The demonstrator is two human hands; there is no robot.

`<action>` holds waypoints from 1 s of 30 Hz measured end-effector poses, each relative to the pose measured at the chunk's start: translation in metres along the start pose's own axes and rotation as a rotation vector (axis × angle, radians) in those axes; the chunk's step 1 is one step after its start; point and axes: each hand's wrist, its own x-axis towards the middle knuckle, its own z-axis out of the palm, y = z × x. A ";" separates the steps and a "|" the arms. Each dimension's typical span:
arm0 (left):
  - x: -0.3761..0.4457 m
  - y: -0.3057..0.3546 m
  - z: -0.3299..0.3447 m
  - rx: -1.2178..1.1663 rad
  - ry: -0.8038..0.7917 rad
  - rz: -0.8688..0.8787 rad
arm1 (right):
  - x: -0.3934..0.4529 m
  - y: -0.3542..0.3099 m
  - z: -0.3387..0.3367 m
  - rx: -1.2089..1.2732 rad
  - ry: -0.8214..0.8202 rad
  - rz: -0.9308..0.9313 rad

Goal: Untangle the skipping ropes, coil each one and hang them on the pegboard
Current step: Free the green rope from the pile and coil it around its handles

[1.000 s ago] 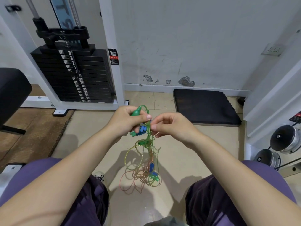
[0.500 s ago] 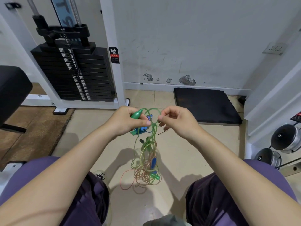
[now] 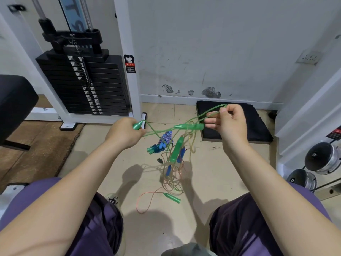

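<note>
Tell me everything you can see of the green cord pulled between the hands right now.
The green cord looks like thin, translucent plastic. It leaves a green handle gripped in the left hand, runs rightward and rises to a loop pinched by the right hand. It is raised off the floor, fairly taut, and crosses other strands. Below it the tangle hangs, still knotted.

Warning sticker (image 3: 129,63) on white machine post (image 3: 127,58): red/black w/ pictogram, print too small to read. Blue strip (image 3: 76,14) above weight stack (image 3: 83,84) shows partial big letters (maybe "ST", cut off).
</note>
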 end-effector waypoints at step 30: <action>-0.031 0.029 0.011 -0.584 -0.514 0.225 | -0.022 0.003 0.011 -0.450 -0.345 -0.252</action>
